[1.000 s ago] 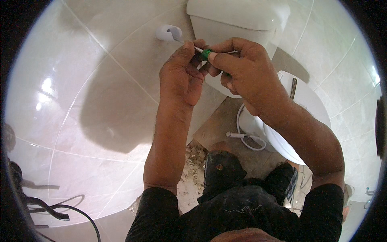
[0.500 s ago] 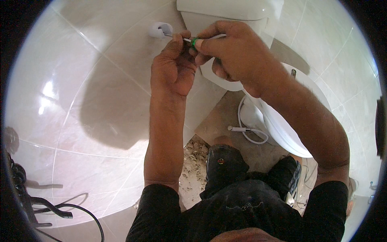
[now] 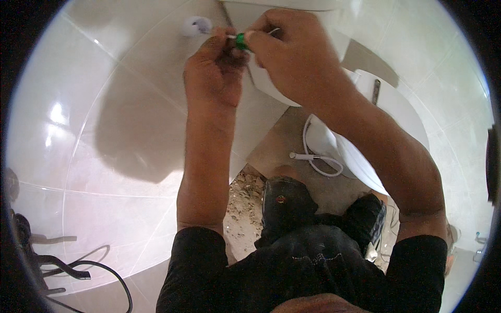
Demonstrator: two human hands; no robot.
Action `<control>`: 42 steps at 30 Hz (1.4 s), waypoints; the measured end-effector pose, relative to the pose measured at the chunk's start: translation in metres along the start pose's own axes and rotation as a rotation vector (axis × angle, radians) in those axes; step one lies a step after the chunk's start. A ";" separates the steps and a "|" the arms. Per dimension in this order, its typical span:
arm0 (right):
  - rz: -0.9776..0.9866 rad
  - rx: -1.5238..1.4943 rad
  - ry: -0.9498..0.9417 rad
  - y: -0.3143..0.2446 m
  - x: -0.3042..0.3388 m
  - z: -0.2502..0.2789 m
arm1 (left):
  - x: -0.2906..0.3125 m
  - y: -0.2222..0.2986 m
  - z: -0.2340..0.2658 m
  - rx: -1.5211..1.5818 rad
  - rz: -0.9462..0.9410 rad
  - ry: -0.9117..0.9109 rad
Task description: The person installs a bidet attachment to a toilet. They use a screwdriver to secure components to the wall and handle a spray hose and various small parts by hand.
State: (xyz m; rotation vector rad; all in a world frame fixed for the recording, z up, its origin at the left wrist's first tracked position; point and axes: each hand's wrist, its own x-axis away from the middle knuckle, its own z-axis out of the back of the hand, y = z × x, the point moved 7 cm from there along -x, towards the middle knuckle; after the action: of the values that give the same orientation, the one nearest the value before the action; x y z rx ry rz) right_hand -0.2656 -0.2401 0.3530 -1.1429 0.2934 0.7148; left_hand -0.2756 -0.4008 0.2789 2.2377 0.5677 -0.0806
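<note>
Up near the wall, both my hands work close together on a thin white cable or tube [image 3: 231, 36]. It leads toward a round white fitting [image 3: 197, 26] in the tiled wall. The fingertips of my left hand [image 3: 216, 65] pinch it on the fitting side. My right hand [image 3: 284, 44] grips a small, bright green ring-like piece [image 3: 240, 41] between thumb and fingers, right beside the left fingertips. A pale end of the cable shows above the right hand's fingers. Blur hides whether the green piece is wound around the cable or only against it.
A white toilet [image 3: 412, 117] stands at the right, with a dark narrow object [image 3: 376, 91] on its lid. A white hand-spray hose [image 3: 323, 169] hangs beside the bowl. Loose rubble [image 3: 242, 211] lies by my knees. Black hoses [image 3: 78, 271] stick out at lower left.
Both hands, together with the green piece, have shifted slightly up and left in view, and the surroundings have shifted similarly. More of the green piece shows now.
</note>
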 end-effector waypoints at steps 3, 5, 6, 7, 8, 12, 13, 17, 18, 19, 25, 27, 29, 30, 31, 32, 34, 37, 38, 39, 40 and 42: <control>-0.193 -0.047 -0.085 0.001 -0.003 -0.008 | -0.004 0.015 0.010 0.000 0.050 0.002; 0.277 0.696 -0.487 -0.019 -0.014 -0.040 | 0.003 0.015 0.007 0.022 0.118 -0.019; 0.232 0.591 -0.385 -0.018 -0.015 -0.030 | 0.022 0.007 -0.010 -0.005 0.136 0.012; 0.187 0.492 -0.278 -0.012 -0.013 -0.015 | 0.041 0.004 -0.035 -0.030 0.156 0.039; 0.156 0.377 -0.178 -0.007 -0.007 -0.002 | 0.058 0.003 -0.045 -0.068 0.163 0.081; 0.472 0.738 -0.067 0.012 0.106 0.095 | 0.125 -0.025 0.006 -0.800 0.067 -0.165; 0.501 0.636 -0.072 0.020 0.143 0.132 | 0.150 -0.043 0.030 -0.887 0.076 -0.069; -0.362 0.253 -0.405 0.104 0.282 0.152 | 0.250 -0.130 0.138 -1.299 0.101 -0.074; -0.631 0.310 -0.535 0.133 0.312 0.138 | 0.272 -0.156 0.179 -1.468 0.243 -0.078; -0.706 0.398 -0.536 0.138 0.326 0.123 | 0.296 -0.173 0.189 -1.686 0.144 -0.188; -0.432 0.555 -0.618 0.338 0.369 -0.017 | 0.365 -0.213 0.139 -1.948 0.175 -0.267; -0.429 0.522 -0.489 0.399 0.355 -0.052 | 0.372 -0.206 0.120 -1.896 0.205 -0.309; -0.140 0.659 -0.611 0.377 0.354 -0.121 | 0.413 -0.166 0.127 -1.915 0.310 -0.252; -0.167 0.878 -0.580 0.454 0.346 -0.088 | 0.400 -0.179 0.100 -1.862 0.219 -0.309; -0.253 0.883 -0.694 0.464 0.335 -0.114 | 0.410 -0.160 0.101 -1.900 0.194 -0.288; -0.344 0.892 -0.821 0.462 0.340 -0.140 | 0.422 -0.143 0.100 -1.933 0.182 -0.271; -0.342 0.866 -0.761 0.435 0.338 -0.157 | 0.437 -0.117 0.093 -1.967 0.179 -0.188; -0.409 0.759 -0.626 0.448 0.339 -0.132 | 0.431 -0.130 0.094 -1.940 0.169 -0.210; -0.435 0.739 -0.550 0.460 0.347 -0.109 | 0.426 -0.142 0.095 -1.908 0.174 -0.241; -0.453 0.530 -0.537 0.419 0.349 -0.119 | 0.436 -0.138 0.111 -1.749 0.277 -0.115; -0.464 0.321 -0.509 0.346 0.325 -0.121 | 0.436 -0.129 0.127 -1.597 0.351 0.030; -0.640 -0.062 -0.416 0.265 0.299 -0.081 | 0.394 -0.127 0.133 -1.295 0.276 0.166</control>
State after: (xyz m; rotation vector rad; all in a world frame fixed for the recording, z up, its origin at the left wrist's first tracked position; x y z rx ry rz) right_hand -0.2044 -0.1437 -0.0378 -1.0349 -0.4360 0.3730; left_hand 0.0402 -0.2783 0.0066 1.0265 0.2403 0.4864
